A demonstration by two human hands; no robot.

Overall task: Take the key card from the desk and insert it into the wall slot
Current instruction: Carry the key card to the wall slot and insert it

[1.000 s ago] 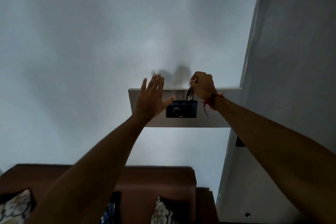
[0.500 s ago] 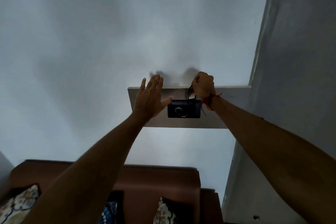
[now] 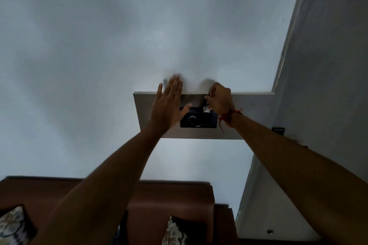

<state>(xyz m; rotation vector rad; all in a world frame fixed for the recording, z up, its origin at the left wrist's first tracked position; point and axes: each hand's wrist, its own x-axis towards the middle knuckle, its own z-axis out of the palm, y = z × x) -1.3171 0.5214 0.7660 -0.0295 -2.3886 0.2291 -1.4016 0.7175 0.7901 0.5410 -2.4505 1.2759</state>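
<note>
Black wall slot [image 3: 198,117]: right hand [image 3: 219,100] fingers pinch key card [image 3: 206,108]; left hand [image 3: 169,103] flat, splayed.

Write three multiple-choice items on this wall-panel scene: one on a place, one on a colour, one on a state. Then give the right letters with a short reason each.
1. Where is the right hand?
A. at the top right of the black switch plate
B. on the cushion
C. hanging at the person's side

2. What colour is the thread on the right wrist?
A. blue
B. red
C. white

3. How is the left hand?
A. closed in a fist
B. holding a cup
C. open, fingers spread

Answers:
1 A: its grip holds the key card at the plate's upper right edge.
2 B: red strands hang from the wrist.
3 C: its palm lies flat over the pale wall panel, empty.
</note>
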